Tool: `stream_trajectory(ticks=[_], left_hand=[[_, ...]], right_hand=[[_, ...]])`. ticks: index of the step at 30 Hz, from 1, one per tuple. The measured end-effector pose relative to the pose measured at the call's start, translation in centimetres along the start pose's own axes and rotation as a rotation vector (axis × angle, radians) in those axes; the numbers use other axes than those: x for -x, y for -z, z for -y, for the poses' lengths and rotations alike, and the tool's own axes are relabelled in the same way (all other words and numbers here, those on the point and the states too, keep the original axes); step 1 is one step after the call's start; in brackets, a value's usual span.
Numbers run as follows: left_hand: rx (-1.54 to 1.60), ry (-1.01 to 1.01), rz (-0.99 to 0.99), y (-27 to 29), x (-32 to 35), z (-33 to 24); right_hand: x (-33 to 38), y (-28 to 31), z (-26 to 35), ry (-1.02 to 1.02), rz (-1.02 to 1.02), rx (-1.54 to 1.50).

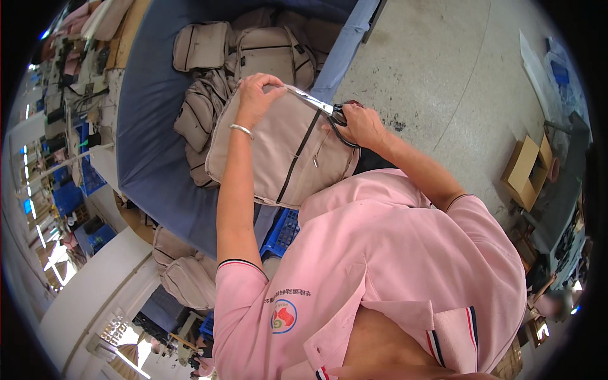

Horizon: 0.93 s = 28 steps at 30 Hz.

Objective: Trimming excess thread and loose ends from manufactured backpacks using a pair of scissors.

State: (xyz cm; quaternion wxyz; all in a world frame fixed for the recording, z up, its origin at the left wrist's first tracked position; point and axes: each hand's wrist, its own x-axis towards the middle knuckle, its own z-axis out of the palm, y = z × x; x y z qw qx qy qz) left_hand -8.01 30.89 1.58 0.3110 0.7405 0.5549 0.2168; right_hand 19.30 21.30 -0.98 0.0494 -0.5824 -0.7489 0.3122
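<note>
A beige fabric bag (272,145) with a black zipper strip and a small metal zipper pull lies in front of my body. My left hand (257,96), with a bracelet at its wrist, pinches the bag's far top edge. In my right hand (363,126) is a pair of scissors (311,100) with dark handles, my fingers closed round the grips. Their silver blades point left along the bag's top edge, close to my left fingertips. Whether the blades are cutting a thread there is too small to tell.
Beyond the bag stands a large blue fabric-lined bin (149,126) holding several beige backpacks (266,54). A blue plastic crate (283,233) sits beside my body. More beige bags (187,272) lie at lower left. On the right are a concrete floor (437,76) and an open cardboard box (525,174).
</note>
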Motion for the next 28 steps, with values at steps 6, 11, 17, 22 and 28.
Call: stream_trajectory(ticks=[6, 11, 17, 22, 28], left_hand=[[0.001, 0.008, -0.031, -0.2, 0.1, -0.6], [0.105, 0.036, -0.047, -0.9, 0.2, -0.3], [0.041, -0.005, -0.107, -1.4, 0.5, -0.5], [0.111, 0.039, -0.395, -1.5, 3.6, -3.2], [-0.056, 0.389, -0.99, -1.9, 17.1, -5.6]], right_hand=[[-0.3, -1.0, -0.6, 0.048, -0.092, -0.01], [-0.9, -0.6, -0.3, 0.072, -0.054, 0.046], [-0.5, -1.4, -0.5, 0.021, -0.038, -0.027], [0.0, -2.0, -1.3, -0.1, -0.045, -0.097], [0.8, -2.7, -2.4, -0.248, -0.038, -0.356]])
